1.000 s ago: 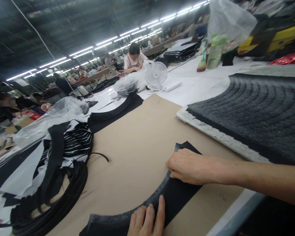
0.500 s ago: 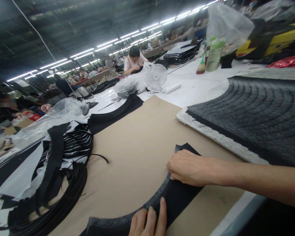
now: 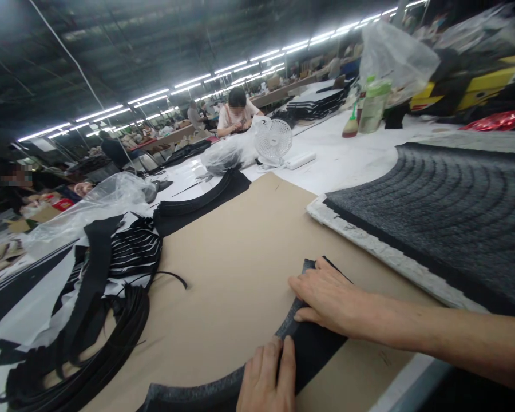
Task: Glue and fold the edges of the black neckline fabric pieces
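A curved piece of dark grey-black fabric (image 3: 313,349) lies on a sheet of brown cardboard (image 3: 232,269) at the near edge of the table. My right hand (image 3: 326,297) lies flat on the upper end of the piece, fingers stretched out and pressing down. My left hand (image 3: 268,375) comes in from the bottom edge, fingers flat on the middle of the same piece. Neither hand grips anything.
A large stack of curved grey fabric pieces (image 3: 446,206) lies to the right. Black strips and offcuts (image 3: 94,320) pile up at left, with a clear plastic bag (image 3: 103,203). A small white fan (image 3: 273,139), bottles (image 3: 371,106) and seated people are farther back.
My left hand has slid further up onto the fabric. My right hand has shifted slightly up and left along the piece's end.
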The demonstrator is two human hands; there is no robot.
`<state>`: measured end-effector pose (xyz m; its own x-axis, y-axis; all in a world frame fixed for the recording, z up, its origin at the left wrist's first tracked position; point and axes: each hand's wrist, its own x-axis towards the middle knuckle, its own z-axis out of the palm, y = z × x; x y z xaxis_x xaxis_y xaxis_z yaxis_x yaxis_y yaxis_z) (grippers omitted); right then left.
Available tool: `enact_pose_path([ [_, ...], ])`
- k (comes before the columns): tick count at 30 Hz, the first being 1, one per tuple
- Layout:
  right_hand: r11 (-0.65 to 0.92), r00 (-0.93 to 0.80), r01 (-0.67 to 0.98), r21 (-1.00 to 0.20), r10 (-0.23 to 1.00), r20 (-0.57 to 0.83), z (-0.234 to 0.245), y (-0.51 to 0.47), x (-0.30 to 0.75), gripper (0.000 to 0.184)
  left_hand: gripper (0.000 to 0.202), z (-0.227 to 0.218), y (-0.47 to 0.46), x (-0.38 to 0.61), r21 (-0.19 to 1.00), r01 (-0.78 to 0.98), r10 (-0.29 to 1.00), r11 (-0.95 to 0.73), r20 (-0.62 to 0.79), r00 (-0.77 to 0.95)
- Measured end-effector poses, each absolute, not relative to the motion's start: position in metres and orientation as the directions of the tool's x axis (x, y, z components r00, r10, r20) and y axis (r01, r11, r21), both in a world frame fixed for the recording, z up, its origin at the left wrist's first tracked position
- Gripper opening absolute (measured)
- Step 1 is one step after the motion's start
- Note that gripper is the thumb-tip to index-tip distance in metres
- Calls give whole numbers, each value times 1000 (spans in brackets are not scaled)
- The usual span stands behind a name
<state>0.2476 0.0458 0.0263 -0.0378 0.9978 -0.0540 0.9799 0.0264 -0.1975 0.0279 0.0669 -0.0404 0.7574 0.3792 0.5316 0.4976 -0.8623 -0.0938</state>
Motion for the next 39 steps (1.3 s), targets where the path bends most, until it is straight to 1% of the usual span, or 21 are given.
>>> enact_pose_path([
  [3, -10, 0, 975, -221, 999, -46, 27, 45, 248, 25, 47, -49, 63, 51, -23, 480, 401, -877, 516, 757],
  [5, -65, 44, 959, -276, 996, -81, 32, 48, 251, 27, 45, -56, 61, 59, -11, 487, 419, -873, 495, 761],
  [9, -160, 94, 900, -404, 979, -180, 41, 57, 272, 28, 42, -64, 61, 61, -110, 505, 384, -856, 518, 764],
  [13, -183, 76, 839, -513, 972, -222, 39, 63, 297, 11, 40, -62, 63, 61, -180, 489, 345, -854, 508, 789],
  [15, -188, 67, 818, -543, 970, -235, 34, 65, 303, 10, 40, -61, 64, 62, -193, 491, 340, -849, 512, 789],
  [18, -195, 75, 807, -558, 970, -231, 26, 67, 306, 7, 39, -60, 64, 66, -210, 504, 339, -838, 524, 782],
  [22, -175, 80, 806, -565, 979, -189, 17, 67, 306, 4, 38, -57, 63, 69, -238, 516, 326, -823, 546, 772],
  [31, -165, 97, 795, -584, 984, -147, 12, 63, 305, 1, 37, -57, 63, 73, -280, 551, 313, -786, 589, 745],
  [39, -183, 128, 769, -613, 983, -134, 7, 64, 308, 9, 36, -56, 64, 75, -278, 546, 318, -790, 575, 754],
])
